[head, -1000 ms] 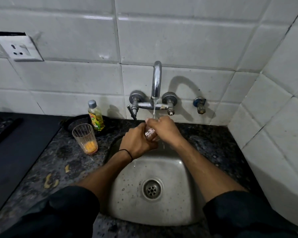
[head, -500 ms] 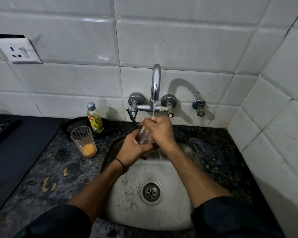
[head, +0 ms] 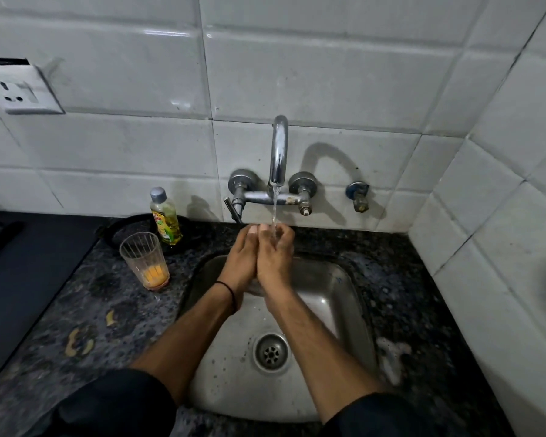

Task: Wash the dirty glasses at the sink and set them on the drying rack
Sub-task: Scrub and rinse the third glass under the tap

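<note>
Over the steel sink point(head: 344, 298), my left hand point(head: 240, 260) and my right hand point(head: 276, 257) are pressed side by side under the running tap point(head: 279, 152). Water falls onto my right hand's curled fingers. They enclose a clear glass point(head: 255, 287), almost wholly hidden, with only a glimpse of its base showing between my wrists. A second ribbed glass point(head: 144, 260) with orange residue at the bottom stands upright on the counter left of the sink. No drying rack is in view.
A bottle of yellow dish liquid point(head: 166, 217) stands behind the dirty glass, in front of a dark round pan point(head: 130, 230). A dark surface point(head: 29, 263) covers the counter's left part. Peel scraps point(head: 78, 343) lie on the granite. Tiled walls close off the back and right.
My hands have turned from gripping the visible glass crosswise to lying side by side around it, hiding it. The view has shifted closer to the sink.
</note>
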Demonstrator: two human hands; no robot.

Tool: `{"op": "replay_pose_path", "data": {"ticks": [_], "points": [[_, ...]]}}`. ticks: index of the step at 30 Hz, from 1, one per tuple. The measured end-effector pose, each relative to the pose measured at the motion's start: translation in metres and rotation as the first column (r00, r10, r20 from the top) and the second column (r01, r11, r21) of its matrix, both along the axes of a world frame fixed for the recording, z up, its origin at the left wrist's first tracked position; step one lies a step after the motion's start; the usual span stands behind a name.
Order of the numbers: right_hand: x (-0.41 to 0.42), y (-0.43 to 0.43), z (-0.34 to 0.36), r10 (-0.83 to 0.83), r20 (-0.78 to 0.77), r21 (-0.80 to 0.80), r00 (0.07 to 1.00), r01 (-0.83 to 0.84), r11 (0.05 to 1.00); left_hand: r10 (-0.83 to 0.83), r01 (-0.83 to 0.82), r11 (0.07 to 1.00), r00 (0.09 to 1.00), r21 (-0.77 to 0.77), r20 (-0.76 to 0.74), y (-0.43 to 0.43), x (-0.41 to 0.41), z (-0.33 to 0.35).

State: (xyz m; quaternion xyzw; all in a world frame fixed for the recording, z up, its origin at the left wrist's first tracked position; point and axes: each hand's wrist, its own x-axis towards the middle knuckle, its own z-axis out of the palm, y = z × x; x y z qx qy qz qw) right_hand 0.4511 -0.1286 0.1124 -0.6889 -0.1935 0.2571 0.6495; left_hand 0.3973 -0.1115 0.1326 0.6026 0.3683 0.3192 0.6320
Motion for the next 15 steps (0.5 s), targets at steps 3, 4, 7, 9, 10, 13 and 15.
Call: {"op": "replay_pose_path", "data": {"ticks": [3, 4, 7, 9, 10, 13, 15], "points": [[0.006, -0.002, 0.001, -0.003, -0.011, -0.069, 1.0, 0.002, 0.998, -0.013, 0.016, 0.997, 0.999, -0.073, 0.04, -0.005, -0.001, -0.005], [0.01, -0.004, 0.004, 0.002, -0.065, -0.056, 0.998, -0.006, 0.998, -0.023, 0.027, 0.996, 0.999, -0.083, 0.045, -0.007, -0.001, -0.008], [0.024, -0.01, 0.011, 0.073, -0.195, 0.082, 0.978, -0.058, 0.995, -0.125, 0.142, 0.971, 0.988, -0.192, 0.095, -0.01, -0.004, -0.01], [0.029, -0.017, 0.017, 0.134, -0.178, 0.176, 0.975, -0.102, 0.979, -0.126, 0.142, 0.94, 0.989, -0.31, 0.073, -0.01, -0.007, -0.004], [0.03, -0.02, 0.018, 0.164, -0.151, 0.193, 0.975, -0.133, 0.972, -0.127, 0.135, 0.923, 0.991, -0.36, 0.047, -0.01, -0.007, 0.001], [0.025, -0.022, 0.021, 0.222, -0.071, 0.138, 0.972, -0.211, 0.968, -0.129, 0.116, 0.911, 0.992, -0.396, -0.007, -0.007, -0.005, 0.006], [0.019, -0.017, 0.021, 0.134, -0.073, 0.055, 0.988, -0.13, 0.99, -0.027, -0.016, 0.96, 0.989, -0.279, -0.149, -0.01, 0.001, 0.006]]}}
